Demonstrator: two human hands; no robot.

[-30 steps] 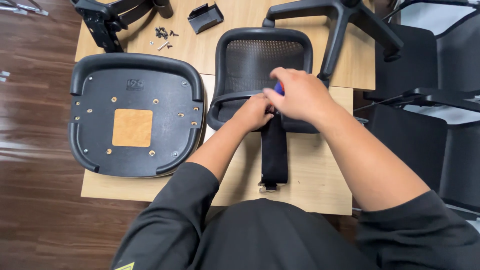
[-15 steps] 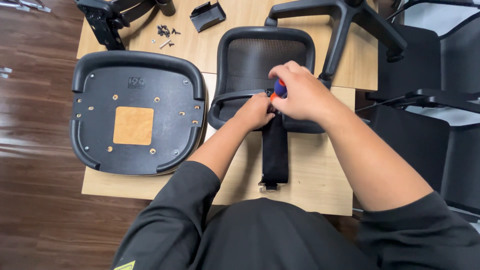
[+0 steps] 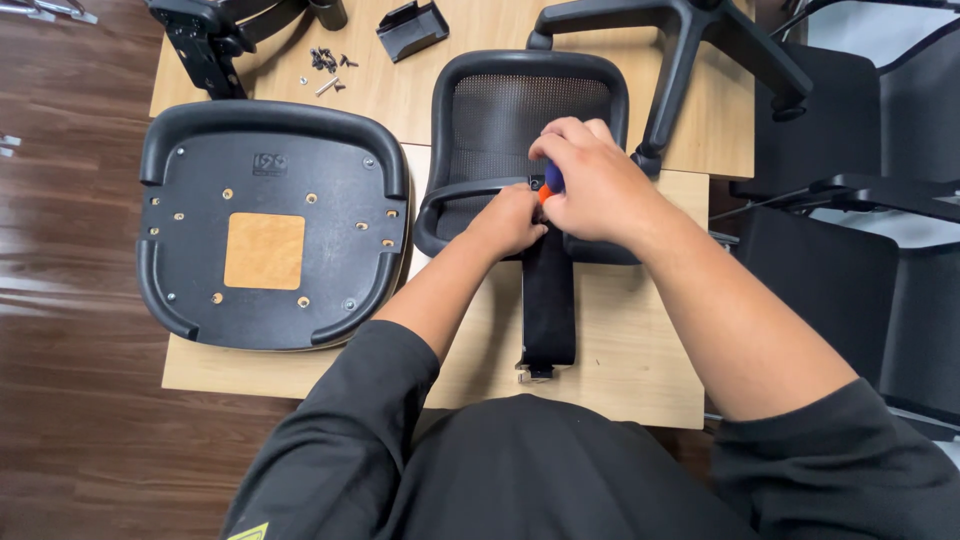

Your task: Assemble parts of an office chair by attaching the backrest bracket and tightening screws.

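A black mesh chair backrest (image 3: 520, 110) lies on the wooden table (image 3: 640, 350), its flat black support bar (image 3: 548, 310) pointing toward me. My right hand (image 3: 590, 180) is closed around a screwdriver with a blue and orange handle (image 3: 551, 182), held upright at the joint of backrest and bar. My left hand (image 3: 510, 222) rests against the same joint, fingers curled beside the tool's lower end. The tool's tip is hidden by my hands.
An upturned black seat pan (image 3: 270, 225) with a tan square patch lies at the left. Loose screws (image 3: 328, 65), a small black bracket (image 3: 412, 28), an armrest part (image 3: 205, 40) and a star-shaped chair base (image 3: 690, 40) sit at the back. Black chairs (image 3: 850, 200) stand on the right.
My right hand has shifted slightly on the screwdriver handle, with the wrist turned a little. The left hand and chair parts stay in place.
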